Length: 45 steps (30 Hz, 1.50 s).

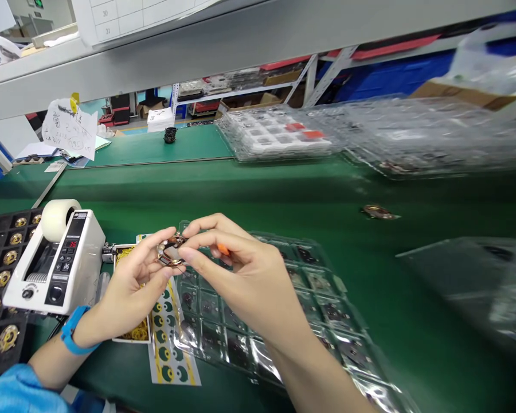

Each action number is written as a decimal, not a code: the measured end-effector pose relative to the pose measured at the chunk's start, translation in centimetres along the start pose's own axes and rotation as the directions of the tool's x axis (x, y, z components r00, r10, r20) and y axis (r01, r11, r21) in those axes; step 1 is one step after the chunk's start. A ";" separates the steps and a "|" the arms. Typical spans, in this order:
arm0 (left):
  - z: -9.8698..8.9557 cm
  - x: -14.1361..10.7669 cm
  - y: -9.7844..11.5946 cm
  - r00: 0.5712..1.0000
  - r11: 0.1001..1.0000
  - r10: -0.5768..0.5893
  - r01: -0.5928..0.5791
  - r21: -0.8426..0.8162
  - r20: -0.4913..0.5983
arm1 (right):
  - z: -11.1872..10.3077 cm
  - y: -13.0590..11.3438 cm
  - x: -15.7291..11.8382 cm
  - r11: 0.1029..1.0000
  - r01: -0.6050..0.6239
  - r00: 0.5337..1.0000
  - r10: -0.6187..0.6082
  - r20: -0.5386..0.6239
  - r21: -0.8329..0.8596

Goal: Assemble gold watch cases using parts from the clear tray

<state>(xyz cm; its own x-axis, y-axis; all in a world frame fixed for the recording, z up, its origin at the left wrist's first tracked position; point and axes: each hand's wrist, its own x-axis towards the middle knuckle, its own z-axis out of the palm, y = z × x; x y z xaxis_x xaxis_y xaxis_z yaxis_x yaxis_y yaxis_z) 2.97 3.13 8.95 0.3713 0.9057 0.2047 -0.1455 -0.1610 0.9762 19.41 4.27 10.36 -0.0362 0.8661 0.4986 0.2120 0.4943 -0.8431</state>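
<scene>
Some of the shiny, coppery ring is hidden; curled left hand grips it, right hand pinches its rim.

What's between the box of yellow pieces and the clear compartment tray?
Head view: a sheet of green-and-yellow stickers lies between them, its far part mostly hidden by the left hand.

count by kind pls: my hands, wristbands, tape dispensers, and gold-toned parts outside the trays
Hands: 2 (left hand, right hand)
Gold-toned parts outside the trays: 2 (held part, loose part on the green surface)
Blue wristband: 1
Tape dispenser: 1
Total: 6
</scene>
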 end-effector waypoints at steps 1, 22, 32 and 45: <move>0.0 0.0 0.1 1.000 1.000 -0.005 0.005 0.003 -0.004 | 0.1 0.1 0.0 1.000 0.004 1.000 -0.004 -0.010 -0.011; 1.0 0.7 -0.2 0.980 0.999 0.002 -0.013 -0.051 -0.198 | 2.3 1.6 -0.7 0.905 0.306 0.933 -0.347 -0.098 -0.295; 1.0 1.3 -0.7 0.953 0.987 0.002 -0.051 -0.155 -0.302 | 2.7 1.9 -0.6 0.973 0.119 0.983 -0.143 -0.113 -0.198; -0.6 2.0 -0.5 0.966 0.898 0.123 -0.011 0.441 -0.227 | 1.8 2.2 0.2 0.985 0.092 0.994 -0.082 0.071 -0.145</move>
<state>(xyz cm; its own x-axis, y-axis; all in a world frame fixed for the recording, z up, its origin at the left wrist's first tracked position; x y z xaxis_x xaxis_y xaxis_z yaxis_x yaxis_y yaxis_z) 3.22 5.28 8.83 0.1321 0.9441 0.3019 0.2693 -0.3273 0.9057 18.15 5.68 8.26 -0.1229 0.8256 0.5507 0.3469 0.5557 -0.7556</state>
